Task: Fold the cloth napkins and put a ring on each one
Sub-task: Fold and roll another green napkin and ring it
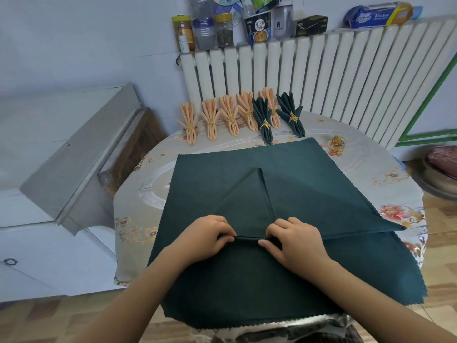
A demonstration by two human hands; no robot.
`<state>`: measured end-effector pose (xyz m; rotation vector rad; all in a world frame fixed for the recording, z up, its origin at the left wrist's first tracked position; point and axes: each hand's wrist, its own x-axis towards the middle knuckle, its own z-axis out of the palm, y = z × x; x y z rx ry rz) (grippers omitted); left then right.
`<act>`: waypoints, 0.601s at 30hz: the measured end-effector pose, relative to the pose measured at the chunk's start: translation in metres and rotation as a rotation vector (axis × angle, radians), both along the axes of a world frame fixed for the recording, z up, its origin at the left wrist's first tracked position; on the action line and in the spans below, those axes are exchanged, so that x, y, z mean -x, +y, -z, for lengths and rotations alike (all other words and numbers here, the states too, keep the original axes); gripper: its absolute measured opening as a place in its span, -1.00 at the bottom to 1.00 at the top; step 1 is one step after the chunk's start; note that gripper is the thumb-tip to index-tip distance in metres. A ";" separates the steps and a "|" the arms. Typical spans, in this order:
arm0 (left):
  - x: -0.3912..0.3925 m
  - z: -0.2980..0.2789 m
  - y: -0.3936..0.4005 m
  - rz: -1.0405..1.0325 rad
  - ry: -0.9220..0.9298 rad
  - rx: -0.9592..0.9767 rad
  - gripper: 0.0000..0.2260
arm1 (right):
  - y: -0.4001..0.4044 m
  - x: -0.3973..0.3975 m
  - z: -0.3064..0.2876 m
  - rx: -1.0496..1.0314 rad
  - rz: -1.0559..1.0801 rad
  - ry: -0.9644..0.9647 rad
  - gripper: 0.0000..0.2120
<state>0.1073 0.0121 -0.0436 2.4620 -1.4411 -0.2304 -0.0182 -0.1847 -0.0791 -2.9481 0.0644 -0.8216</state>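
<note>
A dark green napkin (291, 174) lies spread over the near half of the round tabletop (153, 174), its right corner already turned in to the middle, so there is room to pleat it flat. Both hands sit side by side at its near centre: the left hand (206, 237) and the right hand (295, 240) each have their fingers (263, 242) clamped on a narrow ridge of cloth, pinching it between thumb and fingertips, probably to hold the first pleat while the next is gathered. Along the far edge stand the finished ones, five peach napkins (210, 120) and two green napkins (264, 122), each cinched by a gold ring. A spare ring (336, 144) waits just beyond the cloth's far right corner, within easy reach.
</note>
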 end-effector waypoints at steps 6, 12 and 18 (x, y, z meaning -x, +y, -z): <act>-0.027 -0.037 -0.051 0.096 -0.200 -0.323 -0.78 | 0.006 -0.005 0.004 -0.048 0.084 0.029 -0.77; -0.033 -0.044 -0.108 0.251 -0.564 -0.341 -0.76 | 0.009 -0.005 0.003 -0.183 0.232 0.058 -0.69; -0.046 -0.001 -0.107 -0.009 -0.315 -0.045 -0.60 | 0.006 -0.009 0.005 -0.315 0.279 0.076 -0.54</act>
